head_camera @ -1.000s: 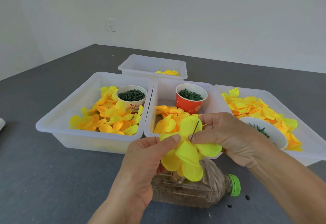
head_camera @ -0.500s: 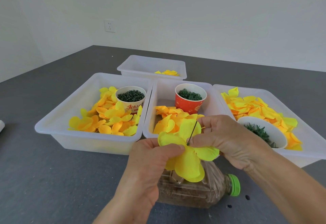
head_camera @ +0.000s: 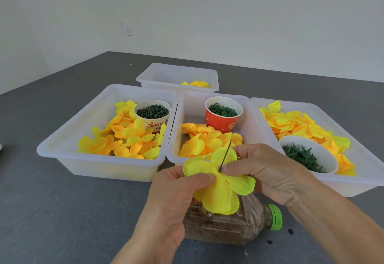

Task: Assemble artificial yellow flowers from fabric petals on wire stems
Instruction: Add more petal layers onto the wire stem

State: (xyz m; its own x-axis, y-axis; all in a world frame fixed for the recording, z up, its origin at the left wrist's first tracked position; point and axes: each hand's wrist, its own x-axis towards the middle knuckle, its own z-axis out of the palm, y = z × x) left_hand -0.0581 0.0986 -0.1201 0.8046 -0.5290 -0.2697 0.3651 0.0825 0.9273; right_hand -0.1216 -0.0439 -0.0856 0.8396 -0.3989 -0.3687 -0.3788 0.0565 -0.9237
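Observation:
A bright yellow fabric flower point(head_camera: 218, 189) with several petals is threaded on a thin dark wire stem point(head_camera: 225, 155) that sticks up and to the right. My left hand point(head_camera: 176, 199) pinches the petals from the left and below. From the right, my right hand point(head_camera: 268, 170) has its thumb and forefinger closed on the wire at the flower's centre. Both hands hold the flower above a clear plastic bottle point(head_camera: 228, 224) lying on its side on the grey table.
Three white bins point(head_camera: 62, 157) point(head_camera: 174, 155) point(head_camera: 349, 182) of loose yellow and orange petals stand in a row; a fourth bin point(head_camera: 149, 76) sits behind. A white cup point(head_camera: 152, 114), a red cup point(head_camera: 223, 114) and a white bowl point(head_camera: 307, 155) hold green parts.
The flower has slid lower on the wire and turned slightly. My left thumb has pressed further over the petals; my right fingers stay on the wire.

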